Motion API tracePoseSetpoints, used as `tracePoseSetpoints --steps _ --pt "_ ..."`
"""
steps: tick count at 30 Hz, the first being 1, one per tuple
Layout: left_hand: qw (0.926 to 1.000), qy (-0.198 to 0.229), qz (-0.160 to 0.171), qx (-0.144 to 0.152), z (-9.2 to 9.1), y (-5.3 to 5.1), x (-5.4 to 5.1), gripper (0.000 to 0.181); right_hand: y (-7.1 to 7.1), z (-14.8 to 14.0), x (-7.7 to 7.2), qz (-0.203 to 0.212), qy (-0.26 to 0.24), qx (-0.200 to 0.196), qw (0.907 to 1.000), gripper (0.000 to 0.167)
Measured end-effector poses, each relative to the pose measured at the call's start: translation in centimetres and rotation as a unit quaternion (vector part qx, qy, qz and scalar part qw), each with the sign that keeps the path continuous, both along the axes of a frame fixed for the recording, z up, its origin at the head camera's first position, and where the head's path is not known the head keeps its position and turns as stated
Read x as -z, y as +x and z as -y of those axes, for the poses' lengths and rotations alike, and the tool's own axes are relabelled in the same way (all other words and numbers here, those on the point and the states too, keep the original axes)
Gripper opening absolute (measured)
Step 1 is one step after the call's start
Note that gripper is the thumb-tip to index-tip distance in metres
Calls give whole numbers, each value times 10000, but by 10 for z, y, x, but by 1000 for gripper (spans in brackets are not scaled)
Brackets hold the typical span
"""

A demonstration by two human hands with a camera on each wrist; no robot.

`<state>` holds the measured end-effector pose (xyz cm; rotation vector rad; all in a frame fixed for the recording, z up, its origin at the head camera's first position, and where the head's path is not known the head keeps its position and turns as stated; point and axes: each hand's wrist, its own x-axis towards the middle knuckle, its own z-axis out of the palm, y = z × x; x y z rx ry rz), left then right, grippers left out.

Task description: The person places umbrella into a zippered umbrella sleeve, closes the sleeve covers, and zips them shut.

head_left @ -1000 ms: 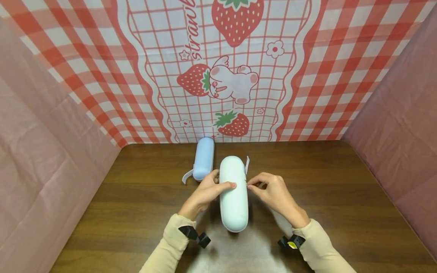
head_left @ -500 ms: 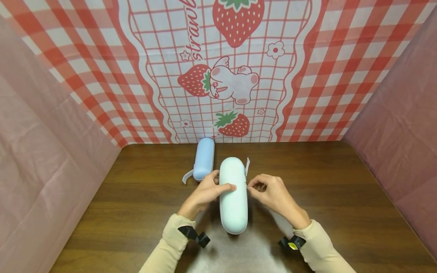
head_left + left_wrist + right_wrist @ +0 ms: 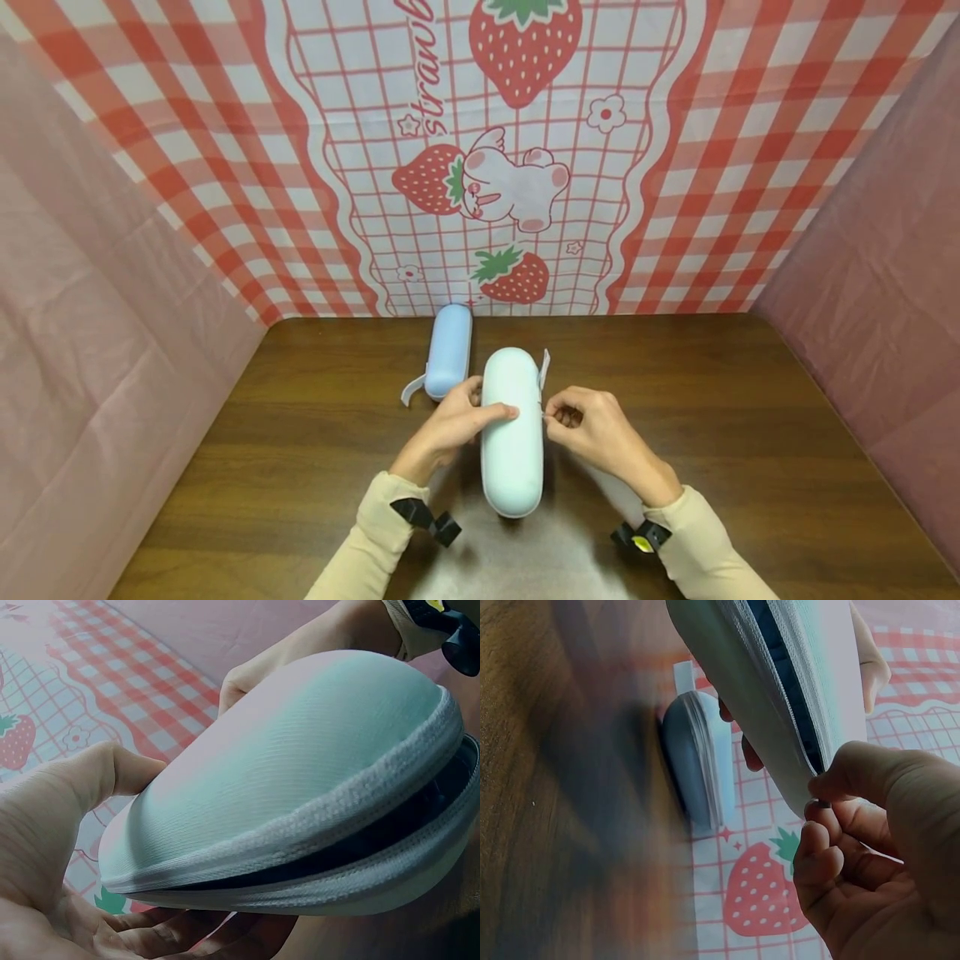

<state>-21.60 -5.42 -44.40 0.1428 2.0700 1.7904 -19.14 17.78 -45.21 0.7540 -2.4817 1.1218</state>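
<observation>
A pale mint zippered case [image 3: 512,467], long and rounded, is held off the table in front of me. My left hand [image 3: 453,425] grips its left side, thumb on top and fingers underneath. In the left wrist view the zipper [image 3: 352,817] stands parted, with a dark gap along that side. My right hand [image 3: 600,425] pinches at the case's right edge. The right wrist view shows its thumb and finger on the small zipper pull [image 3: 823,803], mostly hidden by the fingertips, where the parted teeth meet. A light strap [image 3: 544,367] sticks out beyond that spot.
A smaller light-blue zippered case [image 3: 448,350] with a strap lies on the wooden table [image 3: 300,467], behind my left hand. A strawberry-print cloth [image 3: 517,167] hangs upright at the table's back edge. Pink cloth [image 3: 112,333] borders both sides.
My right hand has slid slightly toward me along the case's edge, still pinching the zipper pull. The left hand keeps its grip, and the mint case has dipped slightly toward me.
</observation>
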Motion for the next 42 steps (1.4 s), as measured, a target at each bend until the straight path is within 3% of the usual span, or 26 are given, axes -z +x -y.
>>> tracePoseSetpoints --steps 29,42 --pt "9984 532 57 -199 4 -3 0 67 6 6 -3 166 -122 -461 9987 17" --pt "9951 827 57 -533 10 -8 -2 62 8 9 -1 176 -131 -776 9967 19"
